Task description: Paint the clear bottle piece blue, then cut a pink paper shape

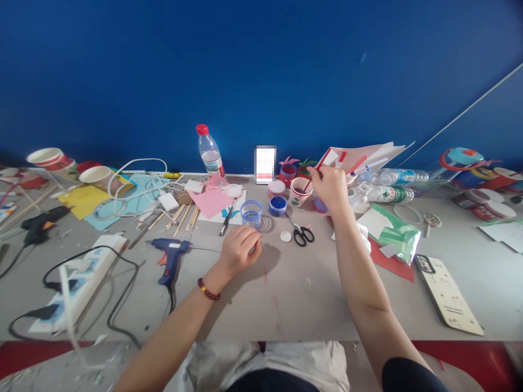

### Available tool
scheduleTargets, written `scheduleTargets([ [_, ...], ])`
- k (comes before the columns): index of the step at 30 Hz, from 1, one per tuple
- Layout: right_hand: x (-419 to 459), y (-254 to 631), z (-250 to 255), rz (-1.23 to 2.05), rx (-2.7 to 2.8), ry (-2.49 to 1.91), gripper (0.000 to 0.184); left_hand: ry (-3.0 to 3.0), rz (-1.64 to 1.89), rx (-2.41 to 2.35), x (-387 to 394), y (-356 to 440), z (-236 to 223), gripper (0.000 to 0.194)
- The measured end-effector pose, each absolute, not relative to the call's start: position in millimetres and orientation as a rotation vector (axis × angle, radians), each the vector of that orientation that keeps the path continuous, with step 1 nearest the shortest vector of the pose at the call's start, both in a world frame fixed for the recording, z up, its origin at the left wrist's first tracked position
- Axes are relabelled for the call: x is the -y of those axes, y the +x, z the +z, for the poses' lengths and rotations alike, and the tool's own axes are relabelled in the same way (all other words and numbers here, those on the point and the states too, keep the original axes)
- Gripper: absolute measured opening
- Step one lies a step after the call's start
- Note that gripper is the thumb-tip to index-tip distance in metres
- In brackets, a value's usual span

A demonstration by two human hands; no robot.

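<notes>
My right hand (330,188) is stretched forward, its fingers pinched on a thin red-handled brush (311,181) whose tip dips into a small paper cup (300,192). My left hand (240,247) rests on the grey table (286,294) with fingers curled, just in front of a clear plastic jar (251,213); whether anything is inside the fingers is hidden. A blue paint pot (278,205) and a white-lidded pot (277,188) stand between the jar and the cup. Black scissors (300,231) and a white cap (286,236) lie beside them.
A blue glue gun (169,256) lies left of my left hand, a power strip (81,277) with cables further left. A water bottle (210,151) stands at the wall. Pink paper (209,202), wooden sticks, empty bottles (388,185), green foil (398,234) and a phone (447,294) clutter the table.
</notes>
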State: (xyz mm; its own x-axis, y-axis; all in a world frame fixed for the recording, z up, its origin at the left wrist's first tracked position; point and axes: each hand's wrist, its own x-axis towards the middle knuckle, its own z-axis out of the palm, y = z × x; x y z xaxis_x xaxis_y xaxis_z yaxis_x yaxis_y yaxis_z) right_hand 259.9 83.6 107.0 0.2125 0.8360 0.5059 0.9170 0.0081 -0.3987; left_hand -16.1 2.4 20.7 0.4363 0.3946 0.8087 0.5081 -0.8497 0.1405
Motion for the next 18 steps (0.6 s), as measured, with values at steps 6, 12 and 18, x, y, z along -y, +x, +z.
scheduleTargets([
  [6, -80.0, 255.3, 110.3, -0.026, 1.615, -1.826, 0.038, -2.554, -1.397, 0.802, -2.9, -16.6, 19.0, 0.013],
  [12, -83.2, 260.2, 109.3, 0.01, 1.548, -1.778, 0.038, -2.557, -1.398, 0.803, -2.7, -17.2, 20.2, 0.013],
  [18, -87.0, 260.8, 103.8, -0.115, 1.56, -1.844, 0.038, -2.579, -1.376, 0.83, -3.0, -18.3, 20.0, 0.014],
])
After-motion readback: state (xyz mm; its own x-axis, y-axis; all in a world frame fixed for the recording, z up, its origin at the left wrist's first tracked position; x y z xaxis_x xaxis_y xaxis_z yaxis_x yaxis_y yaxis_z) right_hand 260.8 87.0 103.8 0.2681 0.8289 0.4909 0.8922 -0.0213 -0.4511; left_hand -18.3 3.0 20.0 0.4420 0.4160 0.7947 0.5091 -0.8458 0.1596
